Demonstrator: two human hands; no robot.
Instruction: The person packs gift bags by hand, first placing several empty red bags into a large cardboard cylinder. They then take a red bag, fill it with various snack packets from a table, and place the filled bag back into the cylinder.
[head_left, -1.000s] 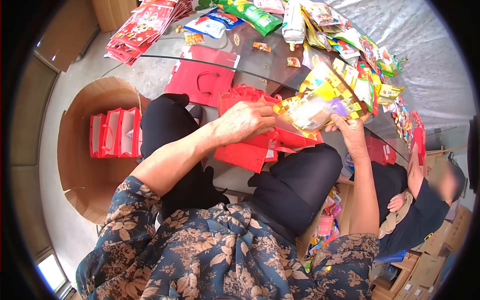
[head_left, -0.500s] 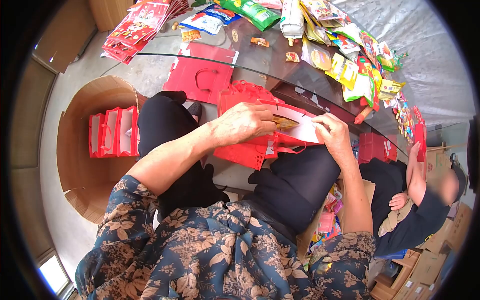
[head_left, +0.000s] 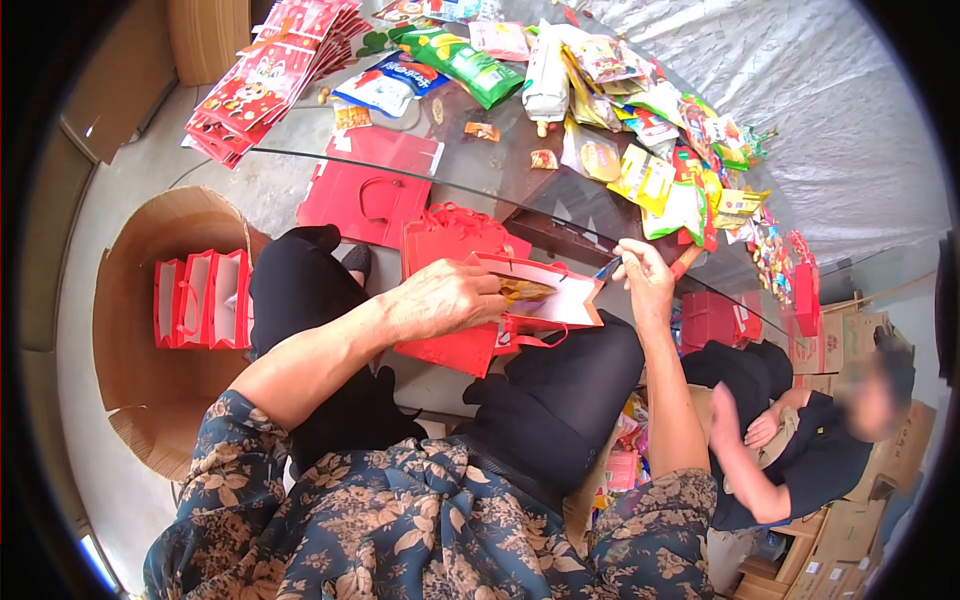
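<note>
A red paper gift bag (head_left: 573, 290) with a white inside lies tilted over my lap, its mouth open. Inside it shows a yellow snack packet (head_left: 524, 291). My left hand (head_left: 450, 302) is closed on the bag's near left rim. Just beyond the right end of the bag, my right hand (head_left: 645, 278) is raised and apart from it, thumb and fingers pinched together. A small bluish thing shows at those fingertips, too small to name. More red gift bags (head_left: 455, 240) are bunched behind and under this one.
Snack packets (head_left: 640, 180) are heaped on the glass table (head_left: 470, 165), beside a stack of red printed bags (head_left: 255, 90). A cardboard box (head_left: 130, 370) at left holds several red bags (head_left: 205, 300). A co-worker (head_left: 780, 440) sits at right; a box of sweets (head_left: 622, 465) stands beside my leg.
My right hand has let go of the bag's rim and moved up and away. My left hand stays on the bag. The co-worker's arm has come down from a red bag. The view has shifted.
</note>
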